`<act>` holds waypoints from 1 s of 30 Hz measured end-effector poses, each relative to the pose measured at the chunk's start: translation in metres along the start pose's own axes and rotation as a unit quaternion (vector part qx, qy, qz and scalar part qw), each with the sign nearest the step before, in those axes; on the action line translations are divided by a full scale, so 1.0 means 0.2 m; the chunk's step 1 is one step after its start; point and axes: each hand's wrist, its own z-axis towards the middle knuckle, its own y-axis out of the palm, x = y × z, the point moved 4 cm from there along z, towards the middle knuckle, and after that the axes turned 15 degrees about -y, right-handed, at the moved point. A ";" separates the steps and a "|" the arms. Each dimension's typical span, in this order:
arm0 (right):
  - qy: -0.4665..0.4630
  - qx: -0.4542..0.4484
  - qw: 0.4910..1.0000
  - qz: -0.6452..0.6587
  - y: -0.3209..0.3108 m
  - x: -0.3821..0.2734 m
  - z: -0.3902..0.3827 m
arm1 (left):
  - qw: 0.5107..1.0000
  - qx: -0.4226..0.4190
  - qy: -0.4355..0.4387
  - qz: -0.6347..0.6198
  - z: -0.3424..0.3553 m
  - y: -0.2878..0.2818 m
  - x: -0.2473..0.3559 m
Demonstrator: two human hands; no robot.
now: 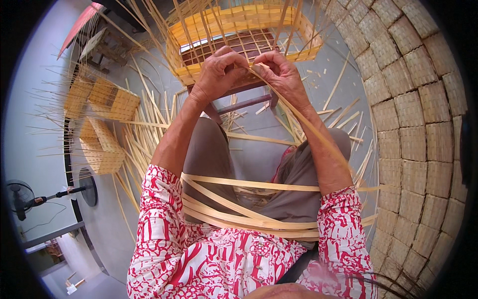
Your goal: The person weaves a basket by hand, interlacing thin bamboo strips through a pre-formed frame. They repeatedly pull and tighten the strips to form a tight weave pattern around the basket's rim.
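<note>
Basket (239,35), half woven, on the stool ahead: light, springy, splintery. Your left hand (216,72) and right hand (279,74) pinch a thin strip (308,124) at its rim; grip near the weave.

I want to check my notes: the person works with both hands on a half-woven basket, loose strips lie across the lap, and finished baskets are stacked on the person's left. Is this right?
Not quite. The head view shows the stacked finished baskets on the person's right. The rest holds: left hand and right hand work on the half-woven basket, and loose strips cross the lap.
</note>
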 end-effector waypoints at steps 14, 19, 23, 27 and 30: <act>0.120 0.304 0.896 0.301 0.14 0.01 -0.11 | 0.976 0.203 -0.081 0.016 0.04 0.08 0.05; 0.076 0.202 0.964 0.153 0.16 0.02 -0.14 | 0.959 0.180 -0.064 0.210 -0.01 0.14 0.11; -0.021 0.158 0.980 0.119 0.22 -0.04 -0.13 | 0.948 0.149 -0.024 0.281 -0.03 0.13 0.07; 0.157 0.208 0.948 0.181 0.01 0.00 -0.20 | 0.952 0.192 0.028 0.236 -0.09 0.06 0.08; 0.229 0.311 0.891 0.239 -0.20 0.04 -0.26 | 0.961 0.212 0.085 0.155 -0.21 0.01 0.13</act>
